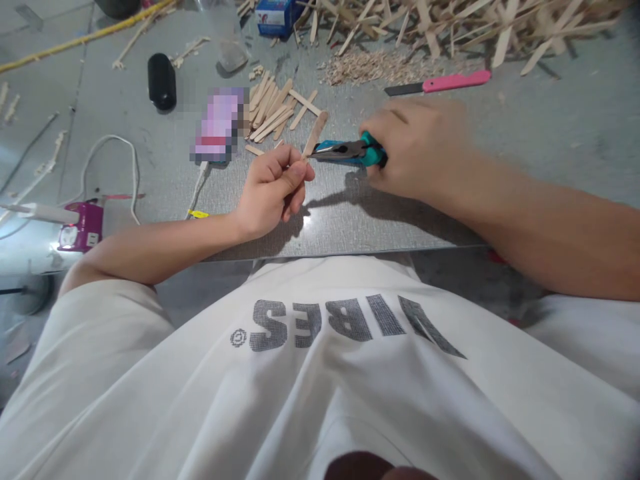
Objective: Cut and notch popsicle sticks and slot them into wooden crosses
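Between the thumb and fingers of my left hand [275,187] is a wooden craft stick [316,132], tilted up and to the right. My right hand [415,150], slightly blurred, is closed around the teal handles of a pair of needle-nose pliers [345,151]. The pliers' jaws point left and meet the stick just above my left fingertips; whether they grip or cut it I cannot tell. Behind my left hand lies a loose pile of craft sticks [270,110]. A craft knife with a pink handle [457,81] rests beyond my right hand.
A heap of joined sticks [430,27] fills the back right, with wood shavings [370,68] before it. Left of the pile lie a phone [219,125] on a cable and a black case [162,81]. A purple power adapter [81,225] sits near the left front edge.
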Action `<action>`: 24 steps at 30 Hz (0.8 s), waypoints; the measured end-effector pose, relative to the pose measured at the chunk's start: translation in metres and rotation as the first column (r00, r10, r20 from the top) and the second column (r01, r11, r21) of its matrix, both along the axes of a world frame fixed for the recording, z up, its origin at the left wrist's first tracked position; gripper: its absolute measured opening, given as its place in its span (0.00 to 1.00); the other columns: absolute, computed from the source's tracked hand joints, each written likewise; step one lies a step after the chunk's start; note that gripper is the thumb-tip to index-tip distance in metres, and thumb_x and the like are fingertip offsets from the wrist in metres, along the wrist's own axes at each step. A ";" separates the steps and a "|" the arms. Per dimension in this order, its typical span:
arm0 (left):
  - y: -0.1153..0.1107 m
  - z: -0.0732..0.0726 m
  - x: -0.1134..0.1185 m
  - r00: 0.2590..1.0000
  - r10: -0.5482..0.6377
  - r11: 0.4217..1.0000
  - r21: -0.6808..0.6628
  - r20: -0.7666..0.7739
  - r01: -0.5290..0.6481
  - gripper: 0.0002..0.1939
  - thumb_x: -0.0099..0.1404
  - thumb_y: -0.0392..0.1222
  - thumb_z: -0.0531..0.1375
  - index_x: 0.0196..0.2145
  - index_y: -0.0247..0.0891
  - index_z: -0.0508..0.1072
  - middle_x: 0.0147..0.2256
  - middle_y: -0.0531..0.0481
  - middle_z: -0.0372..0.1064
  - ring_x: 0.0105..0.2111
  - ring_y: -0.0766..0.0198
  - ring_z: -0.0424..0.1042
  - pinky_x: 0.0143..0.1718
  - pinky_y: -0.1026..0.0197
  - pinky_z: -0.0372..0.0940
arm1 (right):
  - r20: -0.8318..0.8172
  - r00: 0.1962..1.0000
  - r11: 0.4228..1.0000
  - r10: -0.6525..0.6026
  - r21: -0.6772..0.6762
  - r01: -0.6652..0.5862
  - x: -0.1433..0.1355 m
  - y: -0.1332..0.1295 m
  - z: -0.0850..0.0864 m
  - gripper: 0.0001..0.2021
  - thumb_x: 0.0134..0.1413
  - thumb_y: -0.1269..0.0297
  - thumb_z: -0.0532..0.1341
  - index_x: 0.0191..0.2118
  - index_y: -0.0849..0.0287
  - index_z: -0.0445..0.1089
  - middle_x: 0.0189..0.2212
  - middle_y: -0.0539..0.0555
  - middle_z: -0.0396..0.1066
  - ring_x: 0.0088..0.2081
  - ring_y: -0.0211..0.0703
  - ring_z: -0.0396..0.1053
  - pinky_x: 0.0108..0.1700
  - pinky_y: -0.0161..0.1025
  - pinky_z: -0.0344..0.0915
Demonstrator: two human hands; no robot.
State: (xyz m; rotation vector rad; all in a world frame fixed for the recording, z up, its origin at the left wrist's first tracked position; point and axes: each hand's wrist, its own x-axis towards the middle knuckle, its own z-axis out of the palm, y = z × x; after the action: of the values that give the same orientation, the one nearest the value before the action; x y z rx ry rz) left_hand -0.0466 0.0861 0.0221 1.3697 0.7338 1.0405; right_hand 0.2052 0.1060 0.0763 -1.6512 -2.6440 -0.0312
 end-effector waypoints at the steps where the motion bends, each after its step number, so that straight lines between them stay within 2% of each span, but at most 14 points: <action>1: 0.000 0.000 0.000 1.000 -0.004 1.000 0.006 -0.003 0.004 0.28 0.74 0.70 0.68 0.33 0.44 0.70 0.15 0.61 0.59 0.10 0.71 0.55 0.11 0.64 0.48 | 0.001 1.000 1.000 -0.004 0.005 0.004 0.001 0.000 0.000 0.22 0.61 0.65 0.60 0.60 0.55 0.73 0.58 0.69 0.76 0.60 0.72 0.75 0.50 0.54 0.63; 7: 0.000 -0.001 -0.001 0.999 -0.038 0.998 0.045 -0.030 0.039 0.29 0.74 0.72 0.67 0.33 0.43 0.71 0.16 0.61 0.58 0.11 0.72 0.54 0.12 0.65 0.48 | 0.018 0.998 0.996 0.058 0.062 -0.059 0.007 0.003 0.000 0.22 0.61 0.62 0.60 0.60 0.52 0.73 0.59 0.66 0.76 0.60 0.69 0.75 0.56 0.54 0.66; 12: 0.004 -0.003 0.000 0.996 -0.085 0.994 0.073 0.004 0.084 0.31 0.74 0.74 0.65 0.34 0.43 0.69 0.17 0.62 0.56 0.13 0.73 0.52 0.14 0.67 0.47 | -0.038 0.992 0.992 0.116 0.047 -0.115 0.006 0.005 -0.006 0.14 0.57 0.64 0.61 0.49 0.52 0.74 0.47 0.60 0.78 0.51 0.62 0.77 0.49 0.49 0.66; 14: 0.006 -0.003 0.000 0.996 -0.087 0.992 0.090 0.022 0.085 0.31 0.73 0.74 0.66 0.33 0.43 0.69 0.18 0.62 0.55 0.14 0.74 0.53 0.15 0.68 0.47 | -0.099 0.986 0.991 0.133 -0.005 -0.134 0.005 0.003 -0.005 0.09 0.57 0.64 0.61 0.44 0.51 0.73 0.41 0.57 0.78 0.46 0.58 0.76 0.46 0.46 0.64; 17: 0.006 -0.002 0.000 0.997 -0.081 0.992 0.100 0.002 0.080 0.32 0.71 0.74 0.68 0.33 0.42 0.69 0.19 0.62 0.58 0.16 0.73 0.58 0.17 0.67 0.51 | -0.265 0.958 0.973 0.112 -0.165 -0.160 0.004 -0.002 0.001 0.03 0.58 0.61 0.62 0.37 0.52 0.69 0.31 0.54 0.72 0.36 0.51 0.69 0.41 0.45 0.60; 20: 0.006 -0.003 0.000 0.998 -0.050 0.994 0.100 -0.022 0.052 0.32 0.70 0.75 0.69 0.33 0.43 0.71 0.19 0.61 0.60 0.16 0.71 0.61 0.18 0.66 0.54 | -0.399 0.914 0.916 0.073 -0.335 -0.219 0.006 -0.002 0.007 0.11 0.59 0.53 0.65 0.33 0.53 0.67 0.27 0.51 0.67 0.32 0.47 0.63 0.38 0.44 0.59; 22: 0.005 -0.006 0.000 0.999 -0.033 0.994 0.102 -0.032 0.037 0.32 0.70 0.76 0.68 0.32 0.43 0.71 0.18 0.60 0.61 0.16 0.71 0.61 0.17 0.66 0.53 | -0.443 0.893 0.869 0.077 -0.410 -0.278 0.008 0.001 0.009 0.18 0.61 0.46 0.68 0.32 0.53 0.67 0.26 0.50 0.65 0.32 0.45 0.62 0.38 0.44 0.61; 24: 0.004 -0.008 0.000 0.999 -0.022 0.993 0.112 -0.033 0.026 0.32 0.70 0.76 0.68 0.33 0.43 0.71 0.18 0.60 0.61 0.15 0.71 0.60 0.16 0.66 0.52 | -0.461 0.885 0.816 0.069 -0.484 -0.316 0.009 0.005 0.009 0.20 0.61 0.44 0.71 0.32 0.54 0.68 0.27 0.50 0.66 0.33 0.44 0.63 0.38 0.44 0.62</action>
State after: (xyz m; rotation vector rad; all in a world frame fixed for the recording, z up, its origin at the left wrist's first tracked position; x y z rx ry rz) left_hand -0.0462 0.0903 0.0137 1.4910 0.6889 1.0563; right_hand 0.2146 0.1109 0.0852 -1.2492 -2.5725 1.0649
